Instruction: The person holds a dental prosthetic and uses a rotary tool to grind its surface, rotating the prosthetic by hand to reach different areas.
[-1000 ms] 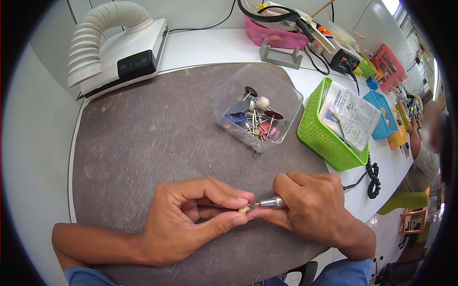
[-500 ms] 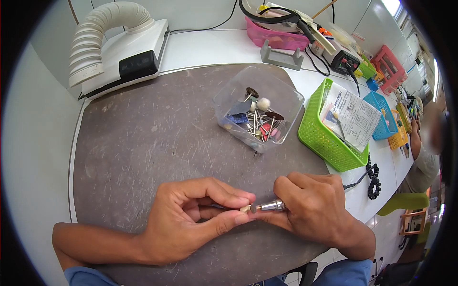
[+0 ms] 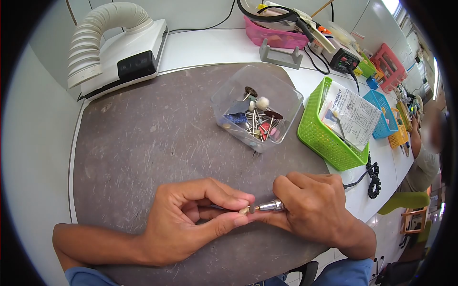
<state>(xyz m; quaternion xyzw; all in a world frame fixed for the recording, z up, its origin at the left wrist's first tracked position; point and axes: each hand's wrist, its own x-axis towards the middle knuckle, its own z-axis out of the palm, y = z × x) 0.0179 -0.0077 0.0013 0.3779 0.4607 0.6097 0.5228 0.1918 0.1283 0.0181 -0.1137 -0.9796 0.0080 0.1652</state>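
Over the brown mat (image 3: 138, 138), near its front edge, my left hand (image 3: 195, 214) pinches a small yellowish piece (image 3: 244, 210) between thumb and fingertips. My right hand (image 3: 312, 207) is wrapped round a silver rotary handpiece (image 3: 272, 206) that points left. On the handpiece's tip a small grey disc (image 3: 252, 209) meets or nearly meets the piece; the exact contact is too small to tell. Both hands are close together, and the right thumb reaches under the tip. Beyond them is a clear plastic box (image 3: 224, 102) holding several metal-shanked bits, brown discs and a white buff.
A green basket (image 3: 329, 148) with a printed packet stands right of the box. Behind are a white hose unit (image 3: 119, 71), a grey stand (image 3: 281, 57), a pink tray (image 3: 272, 38) and a black-fronted control box (image 3: 344, 62). Another person (image 3: 424, 162) sits far right.
Both hands hold nearly the same pose. The small piece and the handpiece tip have shifted very slightly, and the whole view has moved a little.
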